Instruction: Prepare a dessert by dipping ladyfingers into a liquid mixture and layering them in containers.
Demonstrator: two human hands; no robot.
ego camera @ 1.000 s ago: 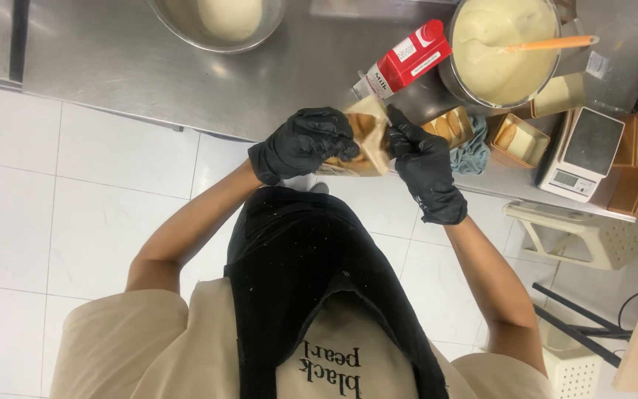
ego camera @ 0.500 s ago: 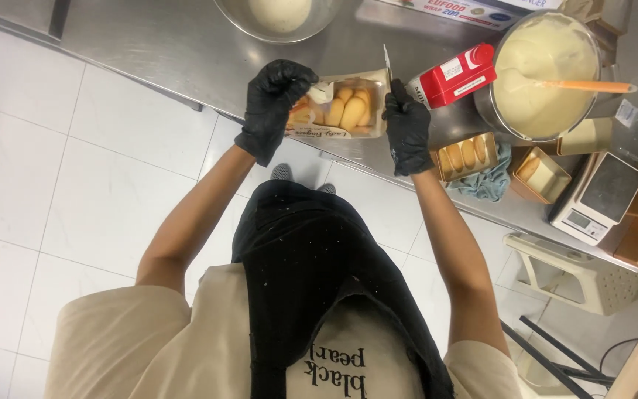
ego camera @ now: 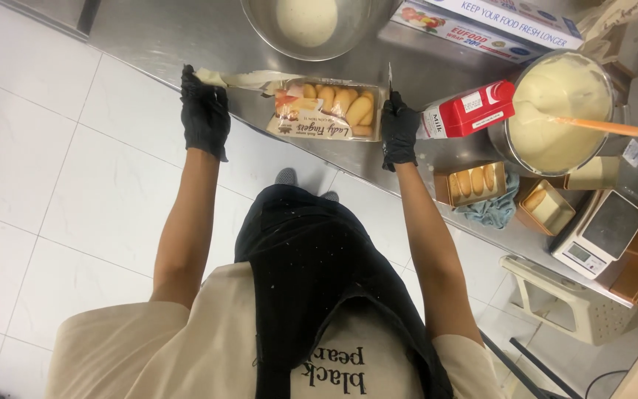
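- The biscuit pack [ego camera: 326, 111] lies flat on the steel table [ego camera: 171, 44], near its front edge, between the two gloved hands.
- Its long axis runs roughly along the table edge, left to right in the view, dipping slightly toward the right end.
- The pack's left end is drawn out into a long strip of wrapper [ego camera: 249, 78] that points toward the left hand; the right end sits against the right hand.
- Finger-shaped biscuits show through the clear top, lying side by side across the pack's long axis.
- The left hand [ego camera: 203, 114], in a black glove, has its fingers clamped on the far tip of the wrapper strip, at the table edge.
- The right hand [ego camera: 399, 131], also gloved, has its fingers closed round the handle of a knife [ego camera: 390, 77]; the thin blade stands up from the fist, pointing away from the person, just beside the pack's right end.
- Just right of that hand a red and white carton [ego camera: 470, 109] lies on its side, its long axis tilted up to the right.
- Beyond the carton stands a pot [ego camera: 563, 111] of pale cream with an orange-handled spatula [ego camera: 599, 127] in it.
- Behind the pack sits a steel bowl [ego camera: 311, 26] holding a pale lump of dough.
- Near the front edge, right of the right arm, a gold box [ego camera: 472, 183] holds more biscuits, resting on a blue cloth [ego camera: 492, 210].
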